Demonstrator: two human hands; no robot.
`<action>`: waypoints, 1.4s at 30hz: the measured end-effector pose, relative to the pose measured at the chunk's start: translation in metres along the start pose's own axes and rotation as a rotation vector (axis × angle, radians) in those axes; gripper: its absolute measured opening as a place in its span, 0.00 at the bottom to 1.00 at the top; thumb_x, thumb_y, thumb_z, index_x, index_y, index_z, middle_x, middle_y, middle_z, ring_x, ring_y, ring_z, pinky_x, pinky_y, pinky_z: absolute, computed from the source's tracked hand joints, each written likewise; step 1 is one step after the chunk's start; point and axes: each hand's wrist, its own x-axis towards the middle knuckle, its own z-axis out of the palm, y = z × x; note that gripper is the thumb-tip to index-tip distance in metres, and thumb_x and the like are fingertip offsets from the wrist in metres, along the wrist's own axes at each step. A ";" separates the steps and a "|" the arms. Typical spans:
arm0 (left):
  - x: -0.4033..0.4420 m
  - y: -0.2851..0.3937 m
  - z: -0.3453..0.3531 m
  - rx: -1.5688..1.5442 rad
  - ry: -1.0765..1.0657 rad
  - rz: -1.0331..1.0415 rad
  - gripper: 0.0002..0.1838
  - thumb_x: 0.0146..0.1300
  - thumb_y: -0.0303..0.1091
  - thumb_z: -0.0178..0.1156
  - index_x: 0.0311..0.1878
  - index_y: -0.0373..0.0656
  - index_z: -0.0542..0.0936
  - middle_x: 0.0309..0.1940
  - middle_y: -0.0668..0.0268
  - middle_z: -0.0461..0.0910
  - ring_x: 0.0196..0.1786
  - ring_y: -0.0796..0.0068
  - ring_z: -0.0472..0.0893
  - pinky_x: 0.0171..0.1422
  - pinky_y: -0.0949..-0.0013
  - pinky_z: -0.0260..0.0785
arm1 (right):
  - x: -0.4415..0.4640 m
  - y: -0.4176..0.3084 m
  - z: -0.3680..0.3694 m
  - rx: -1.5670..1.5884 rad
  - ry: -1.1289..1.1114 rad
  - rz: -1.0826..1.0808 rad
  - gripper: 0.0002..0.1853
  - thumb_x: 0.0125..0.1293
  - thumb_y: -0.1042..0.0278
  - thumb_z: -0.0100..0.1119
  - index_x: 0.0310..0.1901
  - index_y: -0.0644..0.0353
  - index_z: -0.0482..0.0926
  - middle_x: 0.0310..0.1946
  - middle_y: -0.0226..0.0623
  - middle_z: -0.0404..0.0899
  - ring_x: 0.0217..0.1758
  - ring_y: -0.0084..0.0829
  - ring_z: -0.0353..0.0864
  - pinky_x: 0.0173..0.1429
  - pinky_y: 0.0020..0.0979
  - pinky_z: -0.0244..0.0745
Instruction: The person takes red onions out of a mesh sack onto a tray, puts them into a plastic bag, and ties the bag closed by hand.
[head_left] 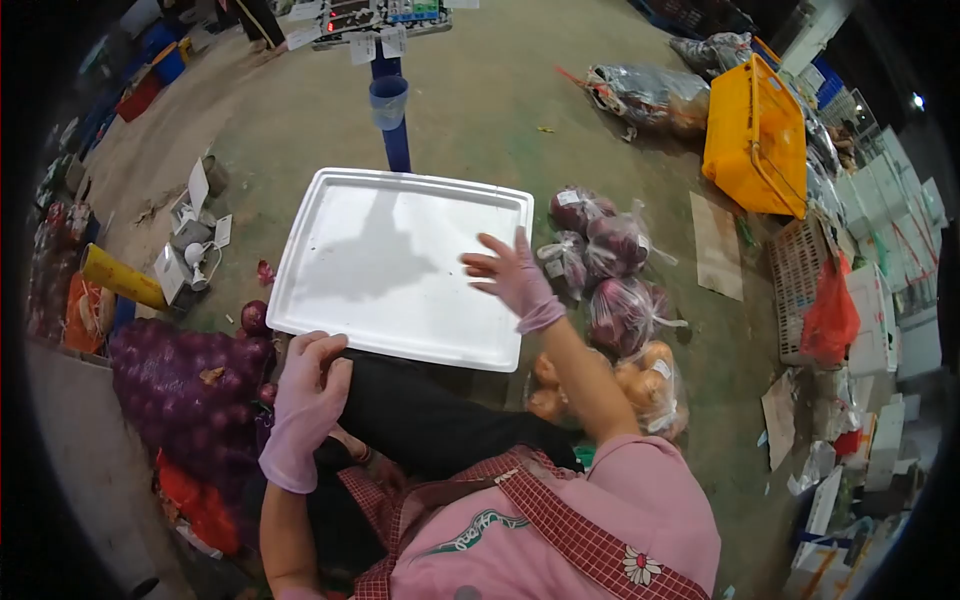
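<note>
A white foam lid (440, 335) with a raised rim lies in front of my knees, a grey shadow across its surface. Over its right side I hold my right hand (522, 285), fingers spread and empty. At the near left corner is my left hand (308, 395), its fingers bent and apart from the thumb, with nothing seen between them; whether the fingertips touch the rim I cannot tell. Both hands wear thin pinkish gloves, with bare fingertips showing. Bagged red onions (620, 245) and a bag of brown onions (655, 385) lie right of the lid.
A big net sack of red onions (190, 375) stands at my left, with a loose onion (254, 318) beside it. A scale on a blue post (395, 140) rises beyond the lid. Further right are a yellow basket (735, 140) and a plastic crate (790, 295).
</note>
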 end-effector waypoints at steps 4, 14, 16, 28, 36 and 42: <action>-0.001 0.002 0.007 0.079 0.028 0.189 0.14 0.59 0.30 0.60 0.48 0.39 0.77 0.46 0.56 0.75 0.50 0.59 0.77 0.55 0.65 0.69 | 0.003 -0.001 0.111 0.246 -0.341 -0.051 0.47 0.60 0.19 0.26 0.71 0.47 0.54 0.61 0.48 0.69 0.60 0.39 0.69 0.67 0.43 0.59; -0.010 0.006 -0.018 -0.133 0.276 0.206 0.19 0.57 0.42 0.63 0.45 0.37 0.78 0.39 0.55 0.78 0.44 0.58 0.78 0.50 0.63 0.71 | 0.001 0.014 0.255 0.016 -0.572 -0.078 0.50 0.60 0.19 0.18 0.73 0.51 0.51 0.69 0.46 0.59 0.69 0.43 0.60 0.69 0.45 0.56; -0.012 -0.017 -0.001 -0.075 0.361 0.252 0.11 0.55 0.33 0.60 0.38 0.36 0.78 0.35 0.54 0.76 0.41 0.55 0.77 0.46 0.60 0.70 | 0.007 0.026 0.272 -0.166 -0.637 -0.205 0.48 0.63 0.23 0.15 0.73 0.53 0.50 0.69 0.47 0.59 0.70 0.44 0.59 0.72 0.48 0.52; -0.194 -0.113 -0.034 -0.288 1.185 -0.241 0.07 0.63 0.33 0.58 0.38 0.41 0.82 0.33 0.62 0.78 0.37 0.70 0.79 0.43 0.67 0.72 | 0.024 0.077 0.324 -0.432 -0.830 -0.123 0.36 0.70 0.39 0.41 0.63 0.66 0.66 0.56 0.50 0.74 0.57 0.37 0.74 0.64 0.40 0.66; -0.322 -0.345 -0.026 -0.385 1.238 -1.085 0.22 0.63 0.34 0.49 0.60 0.35 0.70 0.54 0.49 0.76 0.57 0.62 0.75 0.64 0.65 0.65 | 0.005 0.083 0.326 -0.667 -0.689 -0.119 0.23 0.73 0.53 0.43 0.55 0.65 0.74 0.47 0.42 0.79 0.51 0.30 0.77 0.56 0.33 0.71; -0.378 -0.366 -0.044 0.237 1.337 -1.470 0.24 0.62 0.36 0.50 0.61 0.40 0.70 0.54 0.40 0.73 0.58 0.46 0.73 0.65 0.57 0.64 | -0.010 0.077 0.331 -0.938 -0.487 -0.224 0.22 0.73 0.55 0.42 0.55 0.65 0.73 0.48 0.42 0.78 0.48 0.29 0.76 0.56 0.29 0.69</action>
